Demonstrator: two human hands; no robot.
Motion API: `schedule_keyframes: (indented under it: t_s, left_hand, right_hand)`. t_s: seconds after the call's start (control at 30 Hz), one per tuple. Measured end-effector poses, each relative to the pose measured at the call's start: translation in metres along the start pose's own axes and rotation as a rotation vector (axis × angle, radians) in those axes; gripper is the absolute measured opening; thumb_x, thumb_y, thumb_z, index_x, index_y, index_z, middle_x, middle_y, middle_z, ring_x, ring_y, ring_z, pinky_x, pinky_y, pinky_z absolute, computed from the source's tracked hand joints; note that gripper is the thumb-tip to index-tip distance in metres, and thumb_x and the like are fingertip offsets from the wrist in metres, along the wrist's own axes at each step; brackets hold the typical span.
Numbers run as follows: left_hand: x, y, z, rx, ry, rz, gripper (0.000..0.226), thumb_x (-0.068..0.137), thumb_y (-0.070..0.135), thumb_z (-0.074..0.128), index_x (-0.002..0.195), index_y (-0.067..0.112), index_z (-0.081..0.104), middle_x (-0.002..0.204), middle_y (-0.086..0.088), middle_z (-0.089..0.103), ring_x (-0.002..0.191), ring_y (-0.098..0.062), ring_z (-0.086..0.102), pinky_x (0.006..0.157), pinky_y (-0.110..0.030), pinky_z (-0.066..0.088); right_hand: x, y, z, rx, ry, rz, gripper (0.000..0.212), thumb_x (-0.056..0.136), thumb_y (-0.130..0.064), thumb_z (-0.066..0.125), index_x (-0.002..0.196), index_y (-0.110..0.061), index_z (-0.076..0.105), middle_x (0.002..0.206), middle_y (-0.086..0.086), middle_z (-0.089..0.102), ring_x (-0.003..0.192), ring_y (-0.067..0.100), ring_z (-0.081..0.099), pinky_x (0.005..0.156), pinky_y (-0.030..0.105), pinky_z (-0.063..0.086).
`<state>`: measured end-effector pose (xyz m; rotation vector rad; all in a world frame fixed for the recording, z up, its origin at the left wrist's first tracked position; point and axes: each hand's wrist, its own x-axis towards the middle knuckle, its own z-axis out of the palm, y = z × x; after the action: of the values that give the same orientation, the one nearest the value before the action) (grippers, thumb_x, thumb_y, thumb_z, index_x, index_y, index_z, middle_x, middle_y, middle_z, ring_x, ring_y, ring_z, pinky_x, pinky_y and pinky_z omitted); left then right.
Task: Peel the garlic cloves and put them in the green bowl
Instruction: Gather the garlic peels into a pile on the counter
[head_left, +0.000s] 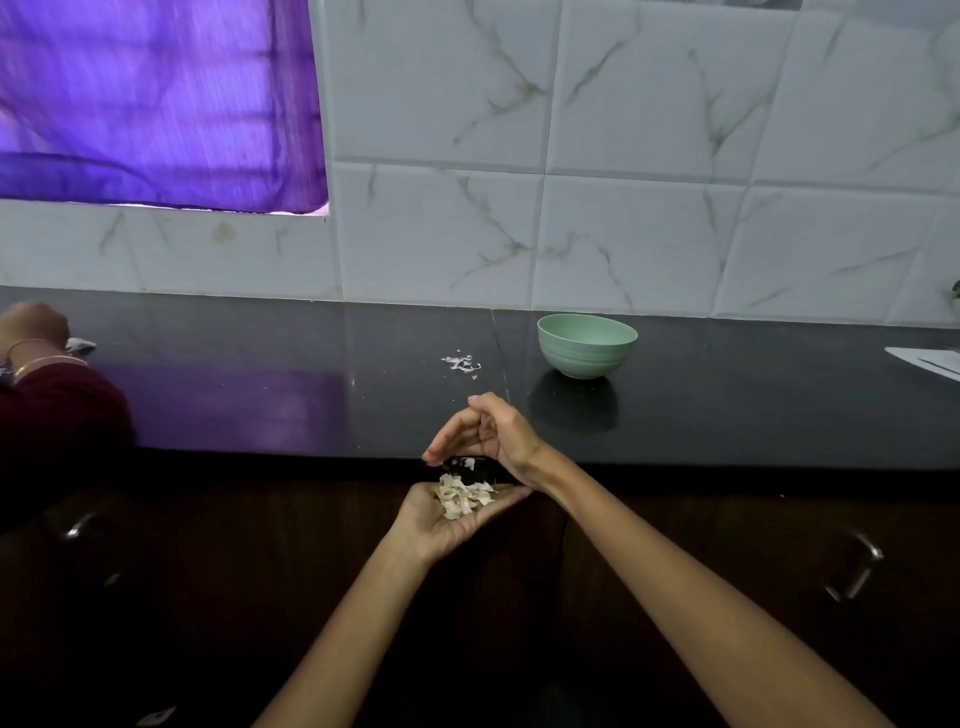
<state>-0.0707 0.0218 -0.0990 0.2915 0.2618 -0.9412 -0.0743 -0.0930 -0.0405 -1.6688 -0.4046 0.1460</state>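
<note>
My left hand (447, 514) lies palm up just below the front edge of the black bench (260, 395), fingers straight, carrying a heap of garlic skins (464, 497). My right hand (485, 431) hovers just above it, fingers loosely curved and pointing down, holding nothing I can make out. The green bowl (587, 345) stands on the bench near the tiled wall, with a few skin scraps (461, 364) left of it. Another person's hand (32, 323) rests on the bench at far left.
</note>
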Motion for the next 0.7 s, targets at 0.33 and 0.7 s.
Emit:
schedule_keyframes:
  t_s: [0.33, 0.7]
  left_hand:
    - [-0.004, -0.003, 0.000, 0.130, -0.041, 0.111, 0.056, 0.101, 0.026, 0.019, 0.127, -0.022, 0.032, 0.116, -0.048, 0.044, 0.106, -0.055, 0.046, 0.099, -0.060, 0.030]
    - [0.033, -0.075, -0.033, 0.268, 0.076, 0.309, 0.032, 0.101, 0.019, 0.030, 0.090, 0.006, 0.058, 0.068, -0.009, 0.068, 0.060, -0.016, 0.069, 0.052, -0.022, 0.057]
  right_hand:
    - [-0.010, 0.002, 0.014, 0.056, 0.146, -0.094, 0.058, 0.096, -0.016, 0.016, 0.067, 0.001, 0.064, 0.064, 0.008, 0.069, 0.066, 0.019, 0.066, 0.073, 0.026, 0.053]
    - [-0.087, 0.073, 0.043, -0.023, 0.813, -0.201, 0.029, 0.095, -0.016, 0.046, 0.085, -0.010, 0.072, 0.085, 0.001, 0.072, 0.087, 0.009, 0.068, 0.078, 0.020, 0.052]
